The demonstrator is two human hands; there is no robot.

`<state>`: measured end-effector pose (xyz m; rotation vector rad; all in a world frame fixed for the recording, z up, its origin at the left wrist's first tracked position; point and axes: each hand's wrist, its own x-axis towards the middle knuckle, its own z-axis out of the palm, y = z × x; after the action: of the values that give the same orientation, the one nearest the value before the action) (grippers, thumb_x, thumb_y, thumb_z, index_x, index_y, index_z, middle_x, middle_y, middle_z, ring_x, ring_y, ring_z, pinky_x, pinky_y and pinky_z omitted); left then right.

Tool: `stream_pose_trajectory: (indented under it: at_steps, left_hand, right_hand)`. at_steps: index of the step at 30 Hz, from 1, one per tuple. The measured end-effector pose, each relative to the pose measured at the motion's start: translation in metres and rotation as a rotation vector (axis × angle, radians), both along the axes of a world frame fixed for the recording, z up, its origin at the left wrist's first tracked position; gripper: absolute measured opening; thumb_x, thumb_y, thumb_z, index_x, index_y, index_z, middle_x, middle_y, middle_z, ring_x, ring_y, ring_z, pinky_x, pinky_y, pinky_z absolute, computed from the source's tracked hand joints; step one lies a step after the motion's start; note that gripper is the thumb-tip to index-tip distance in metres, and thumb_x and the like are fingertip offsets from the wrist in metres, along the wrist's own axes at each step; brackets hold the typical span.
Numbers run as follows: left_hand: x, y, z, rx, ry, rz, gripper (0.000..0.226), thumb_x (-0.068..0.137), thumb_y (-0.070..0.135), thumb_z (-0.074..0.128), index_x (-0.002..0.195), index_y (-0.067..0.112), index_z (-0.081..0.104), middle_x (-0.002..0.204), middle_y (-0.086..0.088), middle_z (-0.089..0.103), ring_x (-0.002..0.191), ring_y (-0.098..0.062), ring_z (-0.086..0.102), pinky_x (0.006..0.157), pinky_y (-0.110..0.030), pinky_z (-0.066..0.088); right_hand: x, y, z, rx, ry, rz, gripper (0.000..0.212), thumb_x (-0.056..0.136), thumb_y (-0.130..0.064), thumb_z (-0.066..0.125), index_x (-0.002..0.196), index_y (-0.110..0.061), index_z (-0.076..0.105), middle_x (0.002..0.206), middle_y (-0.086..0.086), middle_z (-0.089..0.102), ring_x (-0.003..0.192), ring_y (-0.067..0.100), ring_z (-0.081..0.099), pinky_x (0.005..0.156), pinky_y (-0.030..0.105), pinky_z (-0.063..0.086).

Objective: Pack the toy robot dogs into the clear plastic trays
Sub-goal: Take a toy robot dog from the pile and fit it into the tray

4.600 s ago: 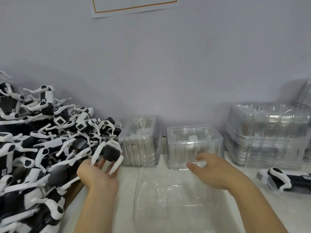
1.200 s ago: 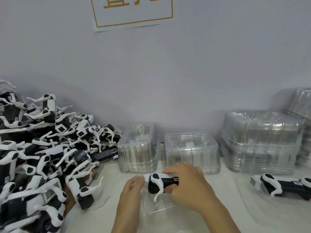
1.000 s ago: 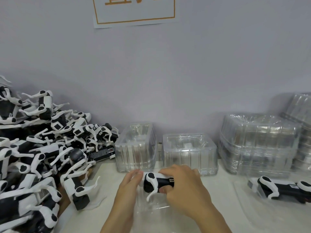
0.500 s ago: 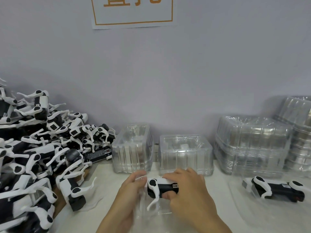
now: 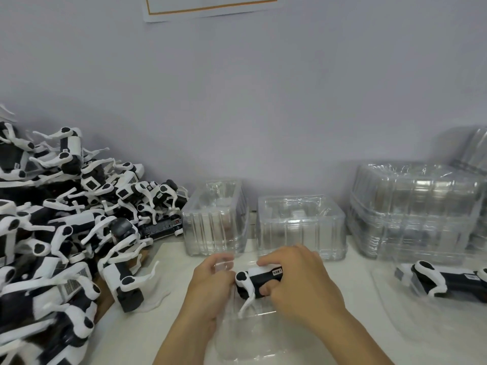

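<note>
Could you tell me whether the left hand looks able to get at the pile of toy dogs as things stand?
Probably not at once: the left hand grips the clear tray beside the held dog. Once freed, open table leads to the pile.

Plain workshop corner, nothing fancy

Pale grey-lavender wall (image 5: 263,101) fills most of the view, with a white paper sign (image 5: 210,6) with an orange border stuck up top. Below it runs a whitish counter (image 5: 355,285), lit soft and even.
</note>
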<state>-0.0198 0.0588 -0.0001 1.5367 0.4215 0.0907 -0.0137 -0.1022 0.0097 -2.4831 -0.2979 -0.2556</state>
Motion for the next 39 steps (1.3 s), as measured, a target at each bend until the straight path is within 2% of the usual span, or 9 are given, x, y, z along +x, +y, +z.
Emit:
stream_pose_trajectory:
  at_steps: [4,9,13,18,23,27,29,36,39]
  left_hand:
    - [0.0,-0.001,-0.001,-0.021,-0.004,0.006,0.036,0.086,-0.006,0.055,0.101,0.024,0.069,0.113,-0.001,0.067,0.098,-0.026,0.069,0.09,-0.045,0.058]
    - [-0.001,-0.002,0.0,0.024,-0.037,-0.012,0.036,0.085,-0.003,0.055,0.101,0.028,0.068,0.113,0.005,0.065,0.092,-0.021,0.067,0.076,-0.033,0.055]
    - [-0.002,-0.003,0.003,0.06,-0.037,-0.056,0.036,0.083,0.001,0.057,0.103,0.029,0.066,0.118,0.012,0.062,0.106,-0.017,0.063,0.09,-0.037,0.054]
    - [-0.003,-0.003,0.005,0.028,-0.053,-0.107,0.019,0.088,0.018,0.067,0.104,0.029,0.064,0.119,0.011,0.063,0.107,-0.012,0.061,0.082,-0.031,0.05]
    - [-0.003,-0.001,0.003,0.035,-0.053,-0.131,0.025,0.087,0.019,0.073,0.109,0.028,0.063,0.126,0.011,0.059,0.11,-0.015,0.063,0.101,-0.043,0.051]
    - [-0.003,0.0,0.003,0.047,-0.059,-0.097,0.024,0.089,0.017,0.073,0.109,0.026,0.064,0.124,0.008,0.061,0.101,-0.012,0.065,0.083,-0.03,0.052]
    - [-0.003,0.0,0.002,0.039,-0.064,-0.077,0.024,0.089,0.018,0.073,0.109,0.026,0.065,0.124,0.008,0.061,0.099,-0.01,0.065,0.078,-0.027,0.05]
    - [-0.002,-0.001,-0.001,0.031,-0.087,-0.065,0.023,0.089,0.018,0.073,0.109,0.028,0.064,0.124,0.011,0.061,0.091,0.001,0.063,0.066,-0.016,0.043]
    - [-0.002,-0.001,-0.002,0.045,-0.109,-0.074,0.024,0.088,0.02,0.074,0.108,0.029,0.064,0.124,0.012,0.061,0.096,-0.001,0.063,0.073,-0.021,0.045]
  right_hand:
    - [-0.001,0.0,0.001,-0.04,-0.128,0.077,0.027,0.085,-0.05,0.061,0.11,-0.046,0.067,0.11,-0.027,0.058,0.11,0.004,0.041,0.092,0.027,0.029]
    - [-0.002,0.001,0.001,-0.059,-0.181,0.127,0.047,0.071,-0.082,0.044,0.103,-0.055,0.065,0.101,-0.037,0.054,0.105,-0.006,0.037,0.09,0.025,0.02]
    - [-0.001,0.0,0.004,-0.03,-0.115,0.134,0.024,0.071,-0.078,0.055,0.092,-0.066,0.06,0.098,-0.036,0.053,0.106,-0.006,0.034,0.087,0.027,0.022]
    - [-0.002,0.001,0.006,-0.026,-0.112,0.093,0.019,0.075,-0.074,0.063,0.094,-0.071,0.06,0.091,-0.033,0.056,0.104,-0.001,0.038,0.089,0.028,0.021]
    - [-0.003,0.002,0.009,-0.045,-0.096,0.108,0.019,0.077,-0.071,0.063,0.096,-0.071,0.059,0.089,-0.025,0.056,0.1,0.001,0.039,0.085,0.029,0.019]
    - [-0.002,-0.005,0.02,0.0,-0.061,0.096,0.032,0.083,-0.069,0.059,0.104,-0.047,0.07,0.103,-0.022,0.057,0.109,0.003,0.044,0.097,0.033,0.03]
    - [0.0,-0.019,0.032,0.028,-0.064,0.052,0.026,0.084,-0.06,0.065,0.104,-0.045,0.07,0.1,-0.022,0.056,0.104,0.002,0.05,0.101,0.037,0.038]
    - [0.0,-0.059,0.052,-0.123,0.127,-0.061,0.014,0.083,-0.047,0.075,0.086,-0.034,0.075,0.071,-0.015,0.065,0.07,0.0,0.06,0.066,0.02,0.049]
    - [0.001,-0.049,0.047,-0.099,0.135,-0.026,0.021,0.085,-0.038,0.074,0.071,-0.023,0.076,0.052,-0.011,0.056,0.049,0.007,0.052,0.051,0.017,0.042]
